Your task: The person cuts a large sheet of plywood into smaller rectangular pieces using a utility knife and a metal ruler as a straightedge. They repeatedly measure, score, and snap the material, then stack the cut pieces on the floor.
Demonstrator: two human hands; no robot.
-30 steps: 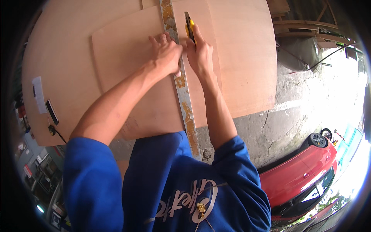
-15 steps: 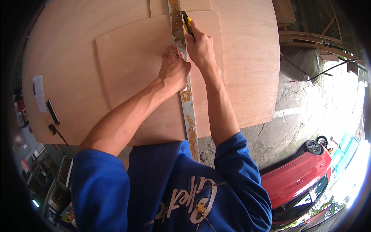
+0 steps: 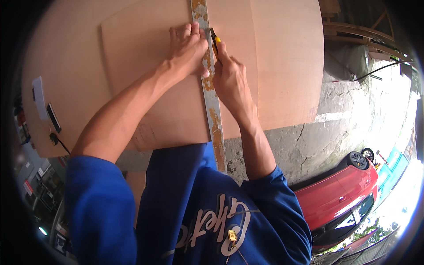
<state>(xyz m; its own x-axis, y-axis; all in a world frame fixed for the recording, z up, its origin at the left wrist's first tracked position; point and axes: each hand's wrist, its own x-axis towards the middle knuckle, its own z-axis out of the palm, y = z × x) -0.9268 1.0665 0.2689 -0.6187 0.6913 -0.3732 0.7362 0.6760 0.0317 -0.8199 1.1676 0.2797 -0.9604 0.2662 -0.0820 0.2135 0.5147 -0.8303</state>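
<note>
My right hand (image 3: 230,79) is closed round a yellow and black utility knife (image 3: 217,40). Its tip rests at the right edge of a long metal straightedge (image 3: 215,119), whose surface is worn and patched with brown. Beside it, my left hand (image 3: 187,49) lies with fingers spread on a thin plywood sheet (image 3: 145,70), the fingertips and thumb touching the straightedge. The straightedge runs from the far side towards my body, across the sheet and past its near edge. Under this sheet lies a larger plywood board (image 3: 287,66). Any cut line is too fine to see.
At the board's left side lie a white paper (image 3: 39,98), a dark phone-like slab (image 3: 54,118) and a tape measure (image 3: 54,139). Cracked concrete floor (image 3: 304,145) shows to the right, with a red car (image 3: 331,196) beyond. Wooden pieces and grey sheeting (image 3: 349,62) stand far right.
My right hand has drawn the knife nearer to me along the straightedge. The left hand has shifted farther away, its curled fingers now spread. The view has tilted a little.
</note>
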